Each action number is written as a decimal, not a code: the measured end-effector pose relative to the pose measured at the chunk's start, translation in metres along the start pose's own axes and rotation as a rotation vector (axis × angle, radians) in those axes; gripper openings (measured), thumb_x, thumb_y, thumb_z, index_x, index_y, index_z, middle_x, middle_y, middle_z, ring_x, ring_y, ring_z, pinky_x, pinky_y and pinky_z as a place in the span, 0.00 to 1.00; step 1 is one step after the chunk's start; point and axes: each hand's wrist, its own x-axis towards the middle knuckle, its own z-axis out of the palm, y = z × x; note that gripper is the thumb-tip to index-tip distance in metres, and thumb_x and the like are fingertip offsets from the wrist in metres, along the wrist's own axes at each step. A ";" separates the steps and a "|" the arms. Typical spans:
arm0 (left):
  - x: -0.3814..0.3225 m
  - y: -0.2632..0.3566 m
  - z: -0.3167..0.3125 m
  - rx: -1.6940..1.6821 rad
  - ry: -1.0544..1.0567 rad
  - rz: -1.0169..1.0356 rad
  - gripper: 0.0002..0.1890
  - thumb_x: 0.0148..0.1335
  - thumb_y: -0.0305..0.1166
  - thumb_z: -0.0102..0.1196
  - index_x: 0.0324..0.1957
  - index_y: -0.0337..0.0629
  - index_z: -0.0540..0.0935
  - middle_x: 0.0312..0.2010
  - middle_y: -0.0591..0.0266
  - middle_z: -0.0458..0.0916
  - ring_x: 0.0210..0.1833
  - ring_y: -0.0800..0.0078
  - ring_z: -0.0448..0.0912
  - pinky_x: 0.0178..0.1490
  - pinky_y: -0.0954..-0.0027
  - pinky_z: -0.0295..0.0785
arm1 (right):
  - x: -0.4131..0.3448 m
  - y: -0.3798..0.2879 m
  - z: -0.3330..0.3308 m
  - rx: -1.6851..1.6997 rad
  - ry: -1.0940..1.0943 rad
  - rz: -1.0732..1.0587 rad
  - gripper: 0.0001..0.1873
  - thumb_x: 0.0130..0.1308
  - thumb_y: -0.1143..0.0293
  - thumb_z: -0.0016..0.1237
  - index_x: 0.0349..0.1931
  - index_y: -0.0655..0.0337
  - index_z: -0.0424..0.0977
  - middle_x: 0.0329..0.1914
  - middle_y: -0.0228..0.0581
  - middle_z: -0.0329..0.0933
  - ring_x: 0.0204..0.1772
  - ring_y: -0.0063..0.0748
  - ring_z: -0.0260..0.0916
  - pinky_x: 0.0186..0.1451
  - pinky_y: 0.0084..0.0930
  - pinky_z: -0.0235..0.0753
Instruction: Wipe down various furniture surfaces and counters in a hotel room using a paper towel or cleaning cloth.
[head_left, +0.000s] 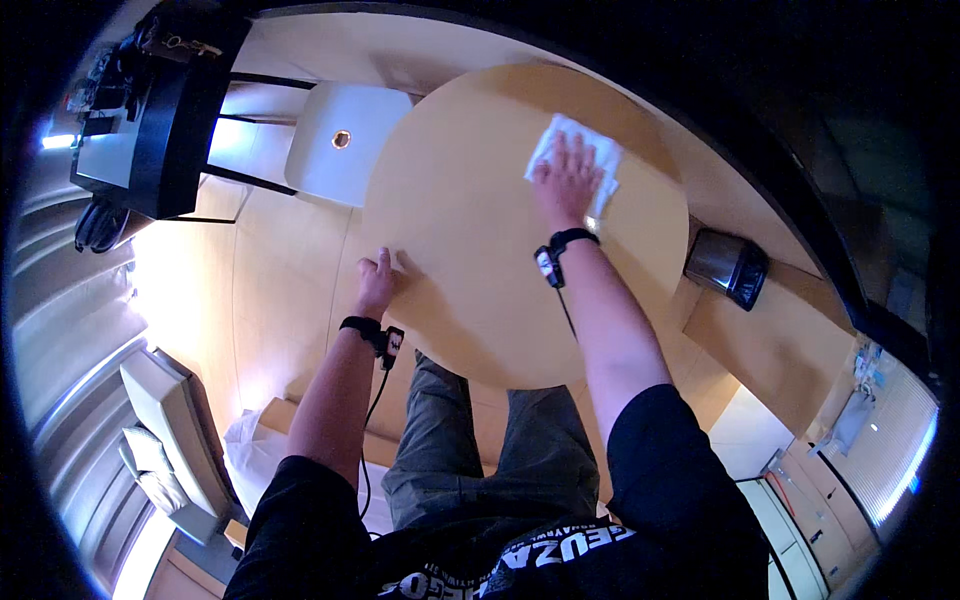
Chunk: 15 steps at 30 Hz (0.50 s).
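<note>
A round wooden table (480, 225) stands before me. My right hand (568, 180) lies flat on a folded white cloth (551, 135), pressing it against the tabletop in the upper right part. Its fingers are slightly spread over the cloth. My left hand (377, 281) is at the table's left edge, thumb or finger raised; the rest of its fingers are partly hidden, and it shows no object in it. Each wrist wears a black strap with a small cabled device.
A white stool or chair seat (349, 139) with a round hole adjoins the table's upper left. A black-sided desk (169, 135) is farther left. A metal bin (716, 259) with a black liner stands right of the table. Bedding (259, 457) lies at lower left.
</note>
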 end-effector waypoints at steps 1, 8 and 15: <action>0.010 -0.014 -0.004 0.001 0.012 -0.003 0.40 0.74 0.63 0.44 0.54 0.22 0.67 0.52 0.29 0.78 0.59 0.46 0.79 0.60 0.53 0.75 | -0.008 -0.027 0.000 0.040 -0.037 -0.072 0.37 0.71 0.50 0.45 0.80 0.42 0.55 0.87 0.36 0.46 0.87 0.53 0.38 0.82 0.68 0.39; 0.013 -0.021 0.015 -0.136 0.009 0.045 0.40 0.75 0.61 0.45 0.55 0.20 0.67 0.50 0.30 0.79 0.56 0.48 0.79 0.59 0.52 0.74 | -0.083 -0.100 -0.009 0.194 -0.087 -0.291 0.37 0.68 0.54 0.49 0.78 0.44 0.59 0.86 0.36 0.49 0.86 0.50 0.42 0.83 0.65 0.36; 0.043 -0.052 0.010 0.012 0.045 0.100 0.44 0.74 0.62 0.46 0.58 0.16 0.63 0.52 0.29 0.77 0.57 0.46 0.78 0.61 0.50 0.72 | -0.172 -0.068 -0.029 0.261 -0.195 -0.398 0.35 0.67 0.55 0.52 0.76 0.44 0.63 0.83 0.35 0.55 0.85 0.46 0.46 0.83 0.58 0.43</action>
